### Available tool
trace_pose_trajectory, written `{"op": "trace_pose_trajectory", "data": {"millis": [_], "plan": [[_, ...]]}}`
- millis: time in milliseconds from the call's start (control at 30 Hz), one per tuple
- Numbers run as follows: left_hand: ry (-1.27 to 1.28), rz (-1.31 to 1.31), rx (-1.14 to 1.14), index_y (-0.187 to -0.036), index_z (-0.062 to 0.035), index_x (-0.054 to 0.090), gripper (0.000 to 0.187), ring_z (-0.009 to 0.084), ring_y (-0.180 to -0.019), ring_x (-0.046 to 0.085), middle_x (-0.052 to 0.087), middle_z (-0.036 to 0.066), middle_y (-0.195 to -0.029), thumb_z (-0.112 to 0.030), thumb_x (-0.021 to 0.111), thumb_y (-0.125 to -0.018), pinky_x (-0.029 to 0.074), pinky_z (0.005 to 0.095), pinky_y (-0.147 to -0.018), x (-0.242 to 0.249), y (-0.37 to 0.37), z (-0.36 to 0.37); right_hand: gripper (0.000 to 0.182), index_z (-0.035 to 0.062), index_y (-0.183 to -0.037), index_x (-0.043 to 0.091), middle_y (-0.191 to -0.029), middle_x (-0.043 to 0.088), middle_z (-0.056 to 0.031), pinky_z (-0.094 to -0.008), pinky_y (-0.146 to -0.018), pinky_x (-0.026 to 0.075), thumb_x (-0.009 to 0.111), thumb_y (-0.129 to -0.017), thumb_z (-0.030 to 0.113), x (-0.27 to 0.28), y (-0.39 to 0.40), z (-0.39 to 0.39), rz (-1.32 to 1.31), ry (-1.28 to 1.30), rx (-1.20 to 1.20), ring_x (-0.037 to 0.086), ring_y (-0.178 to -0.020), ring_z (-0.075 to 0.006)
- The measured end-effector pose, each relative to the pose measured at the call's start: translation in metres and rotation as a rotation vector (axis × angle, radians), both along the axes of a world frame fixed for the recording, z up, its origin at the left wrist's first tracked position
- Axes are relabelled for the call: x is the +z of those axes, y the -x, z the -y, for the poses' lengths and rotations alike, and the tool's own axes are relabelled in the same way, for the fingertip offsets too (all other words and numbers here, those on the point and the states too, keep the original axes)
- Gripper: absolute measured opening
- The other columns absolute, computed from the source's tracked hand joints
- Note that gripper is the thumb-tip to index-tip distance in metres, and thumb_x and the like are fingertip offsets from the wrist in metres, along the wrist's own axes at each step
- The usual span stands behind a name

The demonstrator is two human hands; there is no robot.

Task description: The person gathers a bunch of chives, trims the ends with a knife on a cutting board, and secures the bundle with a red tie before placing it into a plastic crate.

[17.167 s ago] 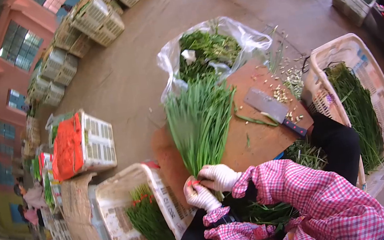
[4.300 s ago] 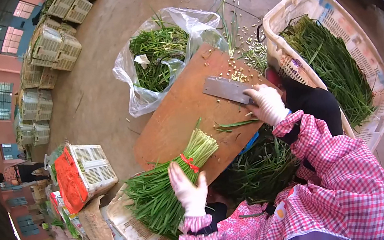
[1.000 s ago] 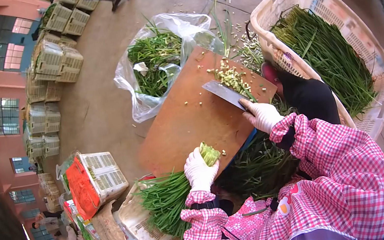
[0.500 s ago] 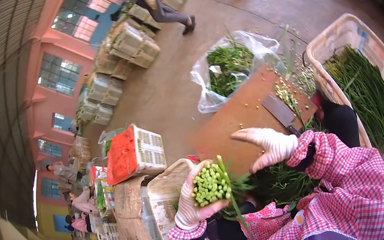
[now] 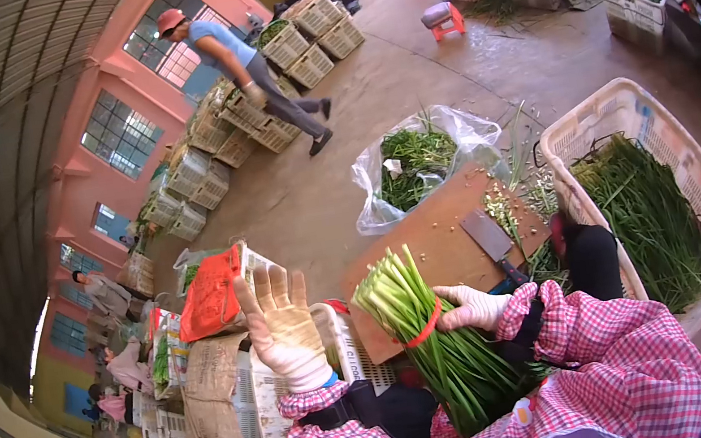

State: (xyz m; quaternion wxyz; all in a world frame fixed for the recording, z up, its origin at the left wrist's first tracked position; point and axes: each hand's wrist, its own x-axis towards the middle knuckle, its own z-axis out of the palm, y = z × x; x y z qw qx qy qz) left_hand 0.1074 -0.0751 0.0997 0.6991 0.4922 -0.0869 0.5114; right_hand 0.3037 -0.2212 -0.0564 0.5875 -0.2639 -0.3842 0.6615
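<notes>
Bundle of green stalks (image 5: 428, 327): held by the right hand (image 5: 471, 308), fingers closed at its side beside the red band (image 5: 422, 327). Pale stalk ends point up and toward the left hand; leaves hang down toward the wearer. The left hand (image 5: 283, 327) is released and raised, fingers spread, clear of the bundle. Beyond the right hand, the brown board (image 5: 446, 248) carries a cleaver (image 5: 489, 237), its handle toward the right hand, with cut pieces (image 5: 502, 213) beside the blade. Past the board, a clear plastic bag (image 5: 467, 134) contains loose greens (image 5: 417, 151). A crate (image 5: 678, 135) of long greens (image 5: 651, 219) is positioned to the right of the right hand. A second crate (image 5: 276, 429) lies below the left hand.
</notes>
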Motion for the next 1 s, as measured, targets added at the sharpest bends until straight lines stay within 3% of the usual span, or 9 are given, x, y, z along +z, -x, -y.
{"op": "trace_pose_trajectory", "data": {"millis": [100,167,233,367,467,633,833,933,1000], "plan": [[0.042,-0.359,0.224,-0.148,-0.0132,0.024,0.067,0.0232,-0.134,0.034,0.035,0.007,-0.147,-0.029,0.056,-0.091,0.027,0.0427,-0.111,-0.063,0.009,0.019,0.083,0.0001,-0.139,0.033,-0.127,0.054,-0.0087,-0.0338,-0.096,0.043,0.076,-0.076,0.032,-0.001,-0.007,0.001,-0.059,-0.013,-0.065,0.053,-0.111,-0.0174],[0.230,-0.685,0.100,-0.148,-0.0109,0.022,0.077,0.0201,-0.133,0.033,0.032,0.006,-0.147,-0.033,0.064,-0.087,0.030,0.0388,-0.109,-0.136,0.012,0.037,0.082,0.0001,-0.139,0.034,-0.125,0.054,-0.0085,-0.0337,-0.096,0.043,0.076,-0.076,0.032,0.002,-0.010,0.000,-0.046,0.005,-0.111,0.052,-0.111,-0.0176],[0.127,-0.859,-0.008,-0.145,-0.0077,0.028,0.077,0.0192,-0.128,0.038,0.039,0.007,-0.141,-0.037,0.067,-0.085,0.034,0.0382,-0.106,-0.145,0.003,0.089,0.082,0.0007,-0.139,0.034,-0.125,0.054,-0.0080,-0.0337,-0.096,0.043,0.076,-0.076,0.032,0.003,-0.006,-0.002,-0.047,-0.016,-0.119,0.053,-0.111,-0.0177],[0.478,-0.563,-0.158,-0.133,-0.0045,0.043,0.061,0.0181,-0.109,0.055,0.054,0.006,-0.124,-0.034,0.067,-0.085,0.045,0.0345,-0.095,-0.164,-0.020,0.122,0.077,0.0021,-0.137,0.038,-0.123,0.056,-0.0108,-0.0342,-0.098,0.041,0.073,-0.078,0.038,0.011,-0.001,0.004,0.073,-0.036,-0.191,0.055,-0.111,-0.0217],[0.685,-0.494,-0.171,-0.128,-0.0038,0.049,0.050,0.0182,-0.104,0.058,0.058,0.007,-0.118,-0.025,0.065,-0.086,0.047,0.0339,-0.091,-0.176,-0.022,0.120,0.072,0.0026,-0.129,0.049,-0.112,0.060,-0.0222,-0.0381,-0.095,0.042,0.063,-0.079,0.053,0.022,-0.023,0.000,1.097,-0.251,-0.398,0.055,-0.111,-0.0335],[0.667,-0.542,-0.050,-0.125,-0.0037,0.051,0.046,0.0192,-0.103,0.060,0.059,0.008,-0.117,-0.028,0.062,-0.088,0.049,0.0335,-0.089,-0.170,-0.023,0.125,0.059,0.0068,-0.125,0.054,-0.082,0.063,-0.0103,-0.0330,-0.064,0.051,0.076,-0.071,0.014,0.078,-0.032,-0.003,1.174,-0.390,-0.658,0.063,-0.068,-0.0228],[0.570,-0.514,0.009,-0.124,-0.0022,0.051,0.040,0.0155,-0.100,0.058,0.060,0.005,-0.112,-0.022,0.059,-0.090,0.048,0.0321,-0.088,-0.160,-0.026,0.131,0.048,0.0133,-0.119,0.057,-0.068,0.060,-0.0071,-0.0404,-0.052,0.049,0.068,-0.074,0.025,0.134,0.001,-0.021,1.989,-0.881,-0.251,0.062,-0.061,-0.0292],[0.521,-0.557,0.058,-0.125,-0.0020,0.051,0.041,0.0132,-0.103,0.055,0.059,0.004,-0.113,-0.020,0.061,-0.090,0.044,0.0293,-0.092,-0.167,-0.024,0.129,0.032,0.0128,-0.104,0.063,-0.065,0.058,-0.0047,-0.0405,-0.049,0.048,0.066,-0.073,0.022,0.131,0.009,-0.057,2.020,-1.002,-0.108,0.062,-0.058,-0.0271],[0.527,-0.528,0.103,-0.126,-0.0022,0.051,0.041,0.0130,-0.105,0.054,0.059,0.003,-0.114,-0.020,0.061,-0.090,0.043,0.0288,-0.093,-0.170,-0.010,0.128,0.021,0.0089,-0.096,0.064,-0.070,0.061,-0.0062,-0.0361,-0.055,0.049,0.062,-0.075,0.009,0.116,-0.001,-0.078,1.411,-0.961,-0.441,0.062,-0.062,-0.0223]]}}
